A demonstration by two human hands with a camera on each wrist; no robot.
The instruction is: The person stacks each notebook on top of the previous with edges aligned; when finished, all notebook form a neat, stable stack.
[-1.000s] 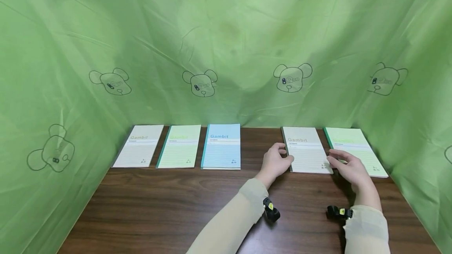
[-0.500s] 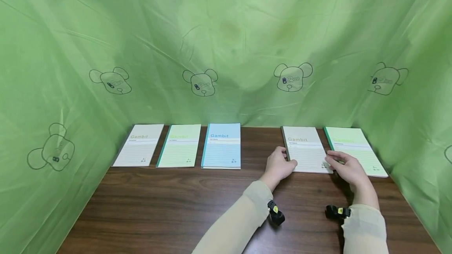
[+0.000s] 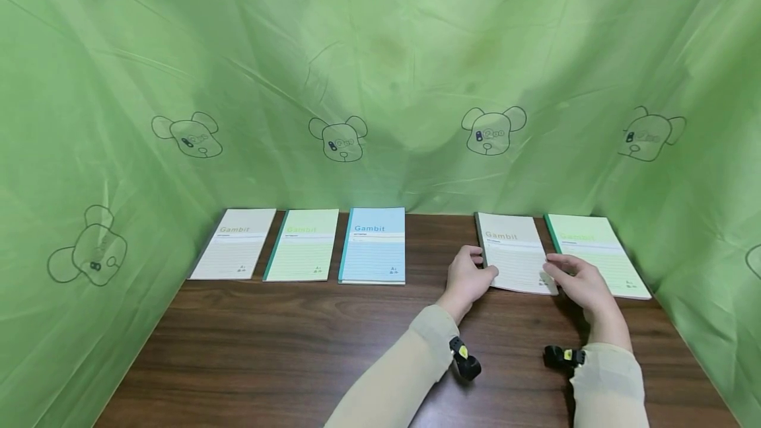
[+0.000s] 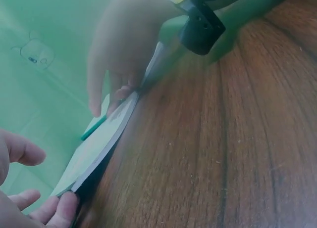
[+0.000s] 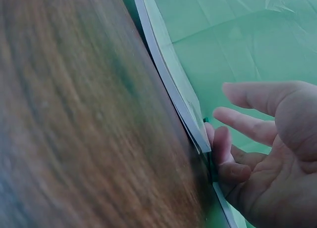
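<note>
A grey-white "Gambit" notebook [image 3: 514,259] lies between both hands at the back right of the table, its near edge slightly bowed and raised. At its left edge, my left hand [image 3: 466,279] holds it near the front corner; in the left wrist view, lower fingertips [image 4: 64,208] touch that corner while the thumb and one finger stand apart. My right hand [image 3: 585,285] holds the opposite front corner. In the right wrist view, curled lower fingers [image 5: 225,149] meet the corner, and the upper digits stay off the cover. Part of each hand's grip beneath the notebook is hidden.
Right of the held notebook lies a green notebook [image 3: 600,259], partly behind my right hand. A white notebook [image 3: 234,246], a green notebook [image 3: 302,246] and a blue notebook [image 3: 372,249] lie in a row leftward. Green cloth [image 3: 380,71] walls the wooden table [image 3: 267,349].
My left hand has shifted slightly right and toward the front corner. My right hand has moved slightly left. The held notebook's near edge has lifted and bowed a little.
</note>
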